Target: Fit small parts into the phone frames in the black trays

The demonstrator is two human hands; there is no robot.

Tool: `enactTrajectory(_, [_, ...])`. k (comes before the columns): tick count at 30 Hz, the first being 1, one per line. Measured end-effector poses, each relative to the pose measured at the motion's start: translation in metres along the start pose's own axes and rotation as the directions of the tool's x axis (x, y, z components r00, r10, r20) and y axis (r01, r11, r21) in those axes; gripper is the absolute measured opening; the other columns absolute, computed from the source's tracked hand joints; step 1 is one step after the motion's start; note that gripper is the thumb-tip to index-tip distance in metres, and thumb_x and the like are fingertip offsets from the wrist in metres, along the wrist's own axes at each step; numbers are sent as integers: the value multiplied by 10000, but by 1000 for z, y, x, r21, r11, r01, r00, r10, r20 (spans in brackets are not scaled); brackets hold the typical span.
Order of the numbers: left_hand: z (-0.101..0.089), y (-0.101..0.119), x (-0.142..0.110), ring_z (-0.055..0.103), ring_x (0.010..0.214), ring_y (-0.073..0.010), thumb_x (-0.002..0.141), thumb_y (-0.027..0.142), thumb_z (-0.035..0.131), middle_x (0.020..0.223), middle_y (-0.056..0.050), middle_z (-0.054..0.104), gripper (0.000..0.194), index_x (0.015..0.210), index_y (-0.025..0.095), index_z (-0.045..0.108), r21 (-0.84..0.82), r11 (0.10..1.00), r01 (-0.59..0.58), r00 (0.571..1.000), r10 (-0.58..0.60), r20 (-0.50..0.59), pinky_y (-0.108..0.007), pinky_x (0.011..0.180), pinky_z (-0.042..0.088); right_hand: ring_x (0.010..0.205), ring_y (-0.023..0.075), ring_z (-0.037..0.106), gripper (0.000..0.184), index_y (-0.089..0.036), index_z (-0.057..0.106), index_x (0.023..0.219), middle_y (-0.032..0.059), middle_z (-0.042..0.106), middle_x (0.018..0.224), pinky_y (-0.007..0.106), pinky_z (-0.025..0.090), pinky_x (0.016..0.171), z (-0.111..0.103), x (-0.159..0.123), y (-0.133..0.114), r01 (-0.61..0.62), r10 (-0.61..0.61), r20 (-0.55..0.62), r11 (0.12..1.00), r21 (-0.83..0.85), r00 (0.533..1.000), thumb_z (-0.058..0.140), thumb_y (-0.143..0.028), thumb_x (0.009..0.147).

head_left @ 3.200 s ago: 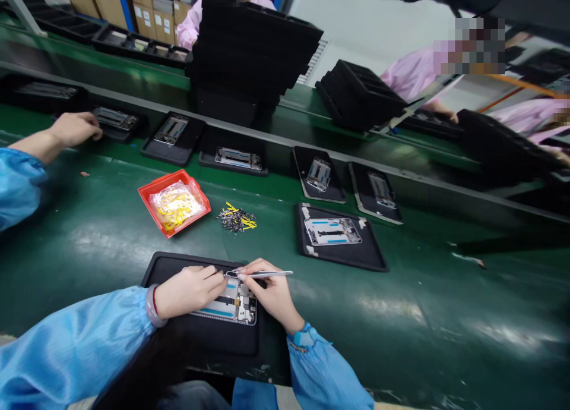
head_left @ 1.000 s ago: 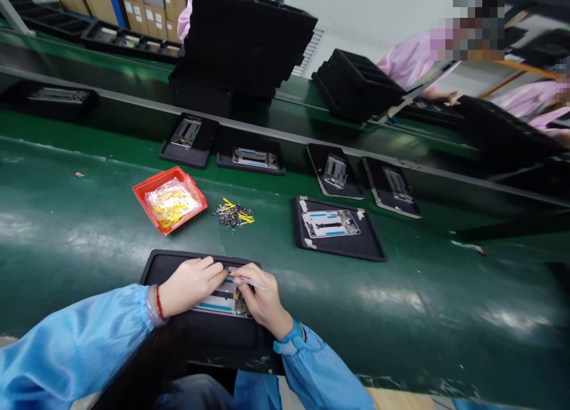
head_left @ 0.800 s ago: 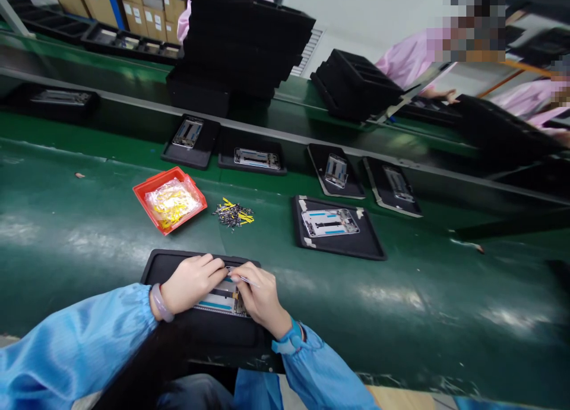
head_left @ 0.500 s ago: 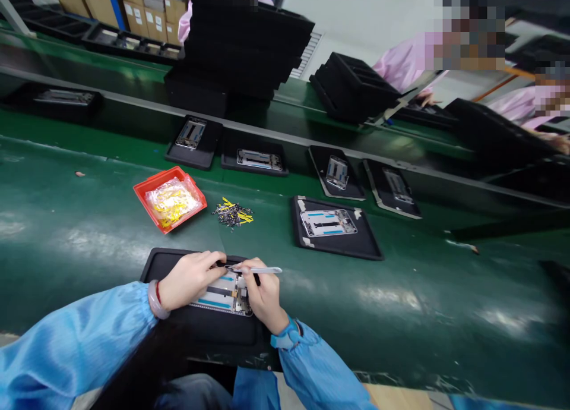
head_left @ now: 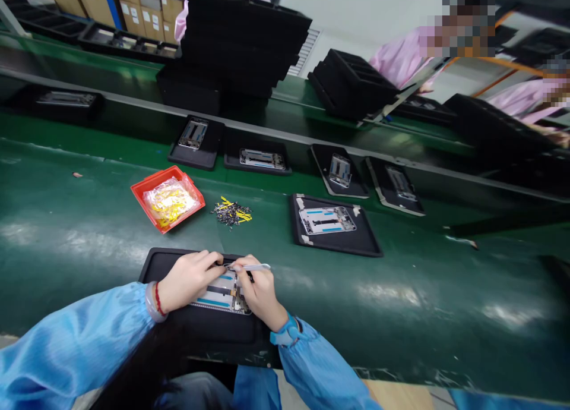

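A phone frame (head_left: 218, 295) with a pale face, blue strips and a dark ribbon lies on a black tray (head_left: 214, 336) in front of me. My left hand (head_left: 191, 281) covers its left part, fingers curled over the far edge and holding it. Between the thumb and fingers of my right hand (head_left: 259, 292) are pale tweezers (head_left: 258, 267). Their tip points left, close to my left fingertips at the frame's top edge. What lies right at the tip is too small and partly hidden to make out.
Beyond the tray stand a red bin (head_left: 168, 199) of bagged yellow pieces and a pile of small black and yellow parts (head_left: 231, 212). Another phone frame (head_left: 327, 220) lies on a tray at right. More trays line the raised ledge; people in pink sleeves (head_left: 401, 50) sit beyond.
The tweezers' rear end has swung slightly left, with my right hand shifting a little the same way. My left hand stays at the phone frame.
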State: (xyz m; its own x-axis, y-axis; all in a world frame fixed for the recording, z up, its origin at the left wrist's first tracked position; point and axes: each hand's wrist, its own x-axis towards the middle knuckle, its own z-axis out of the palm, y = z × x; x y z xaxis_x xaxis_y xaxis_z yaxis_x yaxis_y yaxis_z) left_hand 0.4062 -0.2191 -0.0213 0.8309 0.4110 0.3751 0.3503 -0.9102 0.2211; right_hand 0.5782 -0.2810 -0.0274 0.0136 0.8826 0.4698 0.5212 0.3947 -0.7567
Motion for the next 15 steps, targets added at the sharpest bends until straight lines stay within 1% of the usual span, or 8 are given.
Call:
enactTrajectory(4, [-2,1,-1,544,684,-153,794,-8,406,875,-29,611,277,902,175,584,27,1000,-4,1000,3,20,-242,588,429,580,181,569,277,-207,595,825,44,633,676,288,449,525,0,2,-1,29,-28,16,999,-36,999,371,-253,982])
enactTrajectory(8, [-2,2,-1,538,685,-162,781,-23,385,864,-30,616,278,882,163,565,55,998,0,998,-3,56,-253,583,432,584,182,566,290,-203,595,822,48,626,673,290,445,527,-1,2,0,21,-20,38,999,-46,999,362,-261,984])
enactTrajectory(12, [0,1,-1,546,698,-162,848,21,386,862,-39,617,223,897,146,564,31,999,42,998,-44,53,-256,615,450,590,182,571,317,-197,603,806,52,624,669,296,458,542,-1,0,1,3,0,57,999,-52,998,359,-288,986])
enactTrajectory(14, [1,1,-1,550,704,-165,895,81,397,864,-47,615,186,899,138,573,21,998,54,998,-55,41,-264,634,459,594,177,585,308,-195,605,813,49,631,677,291,468,544,-1,-2,2,-10,10,24,1000,-25,1000,369,-294,985])
enactTrajectory(15, [2,1,-1,553,708,-167,914,114,400,870,-51,614,183,902,138,581,15,998,53,998,-54,35,-269,643,463,603,176,595,298,-194,605,822,47,637,687,289,476,551,-2,-3,2,-18,18,-11,1000,-5,1000,376,-294,984])
